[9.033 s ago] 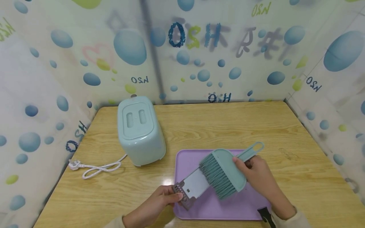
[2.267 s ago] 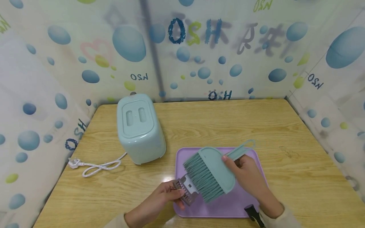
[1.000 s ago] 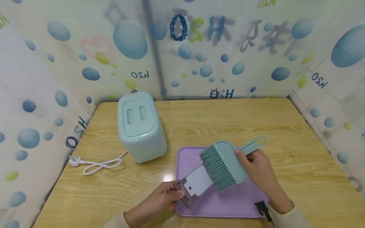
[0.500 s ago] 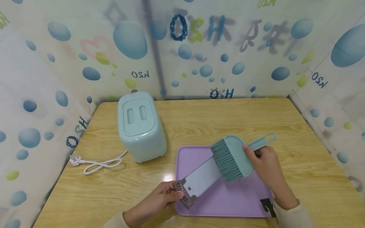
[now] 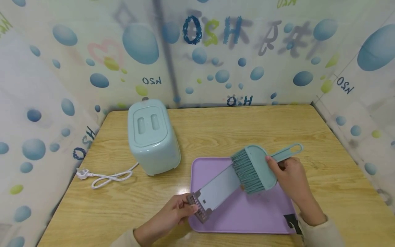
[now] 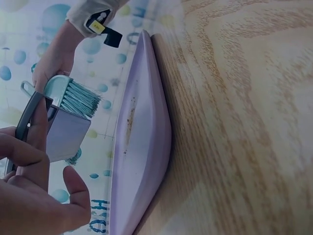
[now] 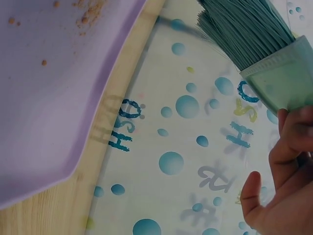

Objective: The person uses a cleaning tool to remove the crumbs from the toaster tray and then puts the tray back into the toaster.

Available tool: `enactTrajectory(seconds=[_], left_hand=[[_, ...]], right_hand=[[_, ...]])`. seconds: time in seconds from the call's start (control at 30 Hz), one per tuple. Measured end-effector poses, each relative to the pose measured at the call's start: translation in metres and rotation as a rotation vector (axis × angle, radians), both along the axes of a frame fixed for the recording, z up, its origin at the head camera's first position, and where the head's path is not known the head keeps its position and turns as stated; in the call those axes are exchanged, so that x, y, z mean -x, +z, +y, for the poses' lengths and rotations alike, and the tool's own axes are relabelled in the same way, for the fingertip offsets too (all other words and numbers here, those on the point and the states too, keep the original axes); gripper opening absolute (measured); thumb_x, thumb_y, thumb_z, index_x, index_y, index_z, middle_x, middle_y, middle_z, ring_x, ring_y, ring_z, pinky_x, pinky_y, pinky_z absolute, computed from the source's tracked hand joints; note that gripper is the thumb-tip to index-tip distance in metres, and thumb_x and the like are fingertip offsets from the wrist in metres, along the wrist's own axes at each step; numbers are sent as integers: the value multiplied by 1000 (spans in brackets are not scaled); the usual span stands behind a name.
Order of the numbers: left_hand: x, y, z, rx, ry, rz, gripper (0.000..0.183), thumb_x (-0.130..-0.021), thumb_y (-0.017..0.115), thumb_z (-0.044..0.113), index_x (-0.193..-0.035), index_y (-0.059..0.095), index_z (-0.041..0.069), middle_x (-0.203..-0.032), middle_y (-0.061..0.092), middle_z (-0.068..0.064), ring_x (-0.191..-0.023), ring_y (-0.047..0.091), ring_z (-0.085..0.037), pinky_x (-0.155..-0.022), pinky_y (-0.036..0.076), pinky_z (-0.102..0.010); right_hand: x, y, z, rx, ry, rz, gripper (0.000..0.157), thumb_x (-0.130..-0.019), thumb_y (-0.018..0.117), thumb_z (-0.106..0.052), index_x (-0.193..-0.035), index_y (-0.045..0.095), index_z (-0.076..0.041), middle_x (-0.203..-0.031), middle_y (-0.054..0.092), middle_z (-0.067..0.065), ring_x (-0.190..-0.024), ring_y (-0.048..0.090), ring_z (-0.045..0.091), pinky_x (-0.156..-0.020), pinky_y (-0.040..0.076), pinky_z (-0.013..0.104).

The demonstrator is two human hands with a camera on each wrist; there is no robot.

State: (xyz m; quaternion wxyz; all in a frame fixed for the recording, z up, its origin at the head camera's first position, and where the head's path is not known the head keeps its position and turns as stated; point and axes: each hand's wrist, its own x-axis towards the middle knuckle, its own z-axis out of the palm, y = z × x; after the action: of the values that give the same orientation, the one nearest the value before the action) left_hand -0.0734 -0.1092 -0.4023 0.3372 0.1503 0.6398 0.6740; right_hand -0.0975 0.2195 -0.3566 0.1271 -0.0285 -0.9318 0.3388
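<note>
Brown slotted end of a silver plate [image 5: 220, 187] pinched between thumb and fingers of the left hand [image 5: 172, 212]. Right hand [image 5: 291, 176] clamped round the handle of a teal brush [image 5: 262, 168], bristles overlapping the plate's far right end. Plate held up over a purple tray [image 5: 247, 221], on which tan crumbs [image 7: 90, 13] lie scattered. Tray at the near side of a wooden table [image 5: 240, 130]. Farther left, a pale blue appliance [image 5: 149, 137], its white cord [image 5: 112, 178] bundled to the near left.
</note>
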Motion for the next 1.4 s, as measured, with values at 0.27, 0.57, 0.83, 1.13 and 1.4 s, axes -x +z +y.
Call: enactTrajectory(seconds=[0.27, 0.57, 0.83, 1.13, 1.4], left_hand=[[1, 1, 2, 31, 25, 2, 35, -90, 52, 10, -109, 50, -19, -75, 56, 11, -49, 34, 1, -43, 28, -16], [2, 4, 4, 51, 47, 10, 33, -89, 52, 9, -105, 50, -21, -74, 55, 10, -49, 35, 1, -44, 29, -15], [2, 2, 5, 65, 62, 13, 33, -89, 53, 9, -103, 50, -20, -73, 54, 11, -49, 35, 1, -44, 29, -15], [-2, -4, 8, 112, 74, 4, 32, -89, 54, 11, -108, 55, -15, -79, 61, 7, -46, 35, 0, -42, 29, -16], [1, 0, 6, 149, 123, -23, 30, -88, 54, 11, -104, 54, -14, -75, 57, 6, -45, 34, -2, -42, 29, -18]], right_hand=[[-2, 0, 3, -19, 9, 18, 49, -91, 56, -28, -50, 39, -7, -46, 33, -1, -57, 33, 14, -52, 28, 25], [-5, 0, 6, -64, 9, 72, 44, -88, 60, -23, -53, 38, -9, -48, 30, -1, -58, 29, 14, -54, 25, 25], [-7, -4, 11, -64, 11, 70, 42, -89, 59, -25, -57, 37, -11, -50, 28, -4, -54, 26, 10, -50, 25, 24], [-10, -5, 14, -14, 58, 59, 41, -89, 60, -21, -57, 37, -10, -48, 24, -10, -44, 18, -1, -38, 23, 19], [-10, -3, 15, 11, 61, 61, 41, -88, 60, -20, -57, 37, -10, -47, 23, -10, -43, 17, -2, -36, 22, 20]])
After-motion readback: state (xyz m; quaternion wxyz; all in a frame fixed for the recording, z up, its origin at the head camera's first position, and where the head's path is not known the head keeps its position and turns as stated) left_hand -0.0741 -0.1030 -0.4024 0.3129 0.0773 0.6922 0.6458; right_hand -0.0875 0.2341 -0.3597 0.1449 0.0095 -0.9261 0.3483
